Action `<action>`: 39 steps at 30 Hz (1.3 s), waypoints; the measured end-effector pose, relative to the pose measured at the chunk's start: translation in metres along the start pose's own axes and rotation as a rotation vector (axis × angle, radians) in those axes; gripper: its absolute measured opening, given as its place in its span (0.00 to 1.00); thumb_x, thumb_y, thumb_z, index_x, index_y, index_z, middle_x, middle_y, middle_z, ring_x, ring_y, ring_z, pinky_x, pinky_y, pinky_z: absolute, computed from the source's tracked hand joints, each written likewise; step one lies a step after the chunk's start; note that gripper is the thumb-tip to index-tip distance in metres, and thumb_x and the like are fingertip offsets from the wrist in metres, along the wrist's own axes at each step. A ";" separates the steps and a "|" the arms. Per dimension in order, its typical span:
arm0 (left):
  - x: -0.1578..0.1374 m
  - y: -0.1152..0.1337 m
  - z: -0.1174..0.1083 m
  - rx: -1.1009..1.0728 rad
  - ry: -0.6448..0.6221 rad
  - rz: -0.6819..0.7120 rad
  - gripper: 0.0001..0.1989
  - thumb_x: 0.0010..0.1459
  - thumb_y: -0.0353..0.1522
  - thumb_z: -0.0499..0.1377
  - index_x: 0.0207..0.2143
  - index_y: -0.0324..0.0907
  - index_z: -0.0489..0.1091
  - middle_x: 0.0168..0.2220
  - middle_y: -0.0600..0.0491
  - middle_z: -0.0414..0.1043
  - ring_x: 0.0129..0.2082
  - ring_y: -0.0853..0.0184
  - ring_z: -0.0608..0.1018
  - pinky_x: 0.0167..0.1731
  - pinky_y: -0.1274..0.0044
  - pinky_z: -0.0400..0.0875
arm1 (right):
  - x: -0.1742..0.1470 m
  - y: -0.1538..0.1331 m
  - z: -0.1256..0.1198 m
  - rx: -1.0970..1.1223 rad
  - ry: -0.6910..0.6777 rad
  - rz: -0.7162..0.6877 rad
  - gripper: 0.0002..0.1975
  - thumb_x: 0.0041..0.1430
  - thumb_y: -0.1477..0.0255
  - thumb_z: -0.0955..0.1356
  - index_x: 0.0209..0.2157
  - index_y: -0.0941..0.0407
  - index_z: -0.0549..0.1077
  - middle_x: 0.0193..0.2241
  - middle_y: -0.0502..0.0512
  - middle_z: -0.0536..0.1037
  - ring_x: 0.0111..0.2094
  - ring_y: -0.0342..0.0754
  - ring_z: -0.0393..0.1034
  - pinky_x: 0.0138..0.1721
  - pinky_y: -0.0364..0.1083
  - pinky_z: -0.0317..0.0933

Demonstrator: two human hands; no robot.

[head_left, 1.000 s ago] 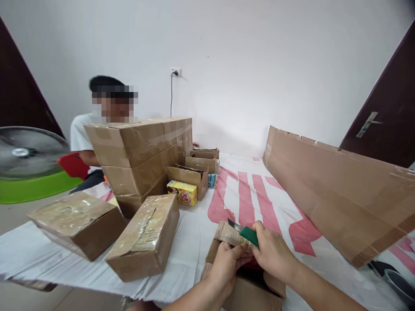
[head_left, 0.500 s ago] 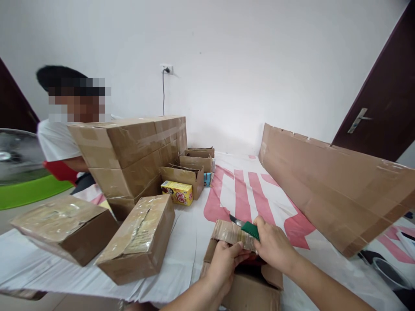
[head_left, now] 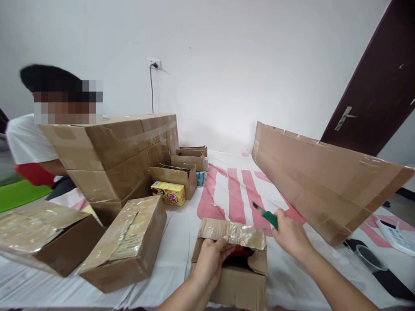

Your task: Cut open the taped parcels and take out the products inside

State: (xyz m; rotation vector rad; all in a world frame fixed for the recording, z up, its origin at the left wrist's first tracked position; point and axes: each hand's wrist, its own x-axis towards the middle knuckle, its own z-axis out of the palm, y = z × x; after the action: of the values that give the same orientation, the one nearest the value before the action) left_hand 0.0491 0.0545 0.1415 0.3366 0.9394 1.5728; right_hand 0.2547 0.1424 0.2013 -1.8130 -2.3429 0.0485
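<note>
In front of me stands a partly opened cardboard box [head_left: 241, 287], with a dark gap along its top and something red showing inside. My left hand [head_left: 209, 261] grips the box's raised, taped flap [head_left: 233, 232], thumb on top and fingers tucked under the edge. To the right of the box, my right hand [head_left: 290, 233] is closed around a green utility knife [head_left: 270, 218]. The knife's blade is out and points up and left, apart from the cardboard.
Two taped boxes [head_left: 129, 242] lie at the left, before a stack of cartons [head_left: 126, 142]. A yellow snack box [head_left: 168, 193] sits by several open boxes. A tall cardboard panel [head_left: 324, 177] borders the right. Behind the stack sits a person [head_left: 29, 138].
My right hand has drawn the knife away from the flap to the right. My left hand stays on the flap. The view has turned slightly to the right.
</note>
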 end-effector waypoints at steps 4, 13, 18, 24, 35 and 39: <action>0.002 0.010 -0.007 0.014 0.012 0.030 0.17 0.39 0.30 0.70 0.33 0.35 0.71 0.27 0.46 0.80 0.30 0.59 0.82 0.40 0.68 0.76 | 0.003 0.038 0.003 0.218 0.085 0.071 0.06 0.57 0.72 0.61 0.38 0.54 0.62 0.30 0.53 0.76 0.31 0.50 0.72 0.29 0.44 0.55; -0.009 0.004 0.013 0.007 -0.008 0.039 0.20 0.40 0.32 0.69 0.37 0.35 0.71 0.31 0.44 0.81 0.36 0.52 0.82 0.43 0.63 0.76 | -0.014 -0.046 -0.008 0.566 0.024 -0.151 0.12 0.53 0.59 0.68 0.32 0.53 0.65 0.26 0.47 0.74 0.28 0.45 0.68 0.29 0.41 0.57; -0.008 0.003 0.006 -0.023 0.065 0.047 0.12 0.43 0.27 0.65 0.33 0.34 0.72 0.27 0.45 0.80 0.36 0.52 0.83 0.41 0.64 0.78 | -0.010 -0.066 0.003 0.275 -0.001 -0.224 0.03 0.55 0.73 0.66 0.34 0.55 0.69 0.29 0.52 0.78 0.32 0.48 0.72 0.30 0.43 0.52; 0.000 0.018 -0.003 -0.081 0.173 0.107 0.05 0.49 0.20 0.57 0.30 0.34 0.70 0.24 0.46 0.79 0.27 0.59 0.83 0.35 0.67 0.80 | -0.008 -0.021 0.020 0.199 0.022 -0.116 0.04 0.57 0.75 0.63 0.34 0.54 0.68 0.29 0.52 0.78 0.32 0.49 0.72 0.30 0.43 0.51; -0.001 0.043 -0.014 -0.058 0.147 0.177 0.03 0.52 0.26 0.60 0.28 0.37 0.67 0.28 0.48 0.78 0.33 0.62 0.82 0.40 0.69 0.77 | -0.059 0.108 0.077 0.050 0.011 -0.151 0.19 0.50 0.83 0.60 0.42 0.55 0.70 0.42 0.59 0.76 0.45 0.55 0.70 0.45 0.49 0.60; -0.001 0.040 -0.018 0.188 0.063 0.286 0.12 0.48 0.37 0.65 0.31 0.41 0.67 0.34 0.51 0.76 0.38 0.65 0.78 0.40 0.74 0.73 | -0.100 0.100 0.125 0.096 -0.198 -0.288 0.26 0.38 0.87 0.59 0.40 0.54 0.72 0.41 0.56 0.74 0.45 0.53 0.68 0.46 0.48 0.60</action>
State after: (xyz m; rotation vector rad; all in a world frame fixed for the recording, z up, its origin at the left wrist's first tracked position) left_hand 0.0092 0.0483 0.1597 0.5770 1.1295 1.7661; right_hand 0.3540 0.0818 0.0526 -1.4718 -2.6634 0.3084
